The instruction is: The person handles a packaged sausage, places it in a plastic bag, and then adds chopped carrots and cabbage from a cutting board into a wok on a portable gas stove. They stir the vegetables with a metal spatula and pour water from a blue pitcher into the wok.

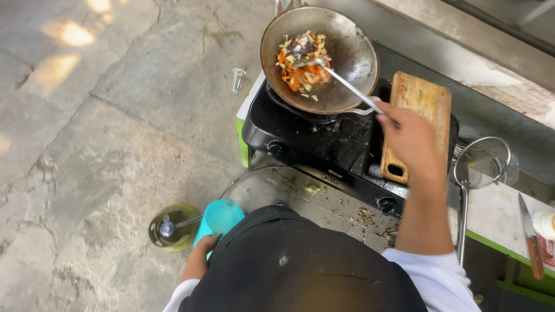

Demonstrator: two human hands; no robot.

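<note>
wok (347, 58) sits on the black stove (324, 138) at twelve o'clock, chopped vegetables (300, 66) heaped at its nine o'clock side. right hand (410, 138) grasps the metal spatula (341, 81); left hand (202, 251) grips a teal cup (222, 216). best stirred with shallow, steady sweeps.

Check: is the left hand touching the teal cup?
Touching. The head view shows the left hand with its fingers wrapped against the lower side of the teal cup, no gap between them.
</note>
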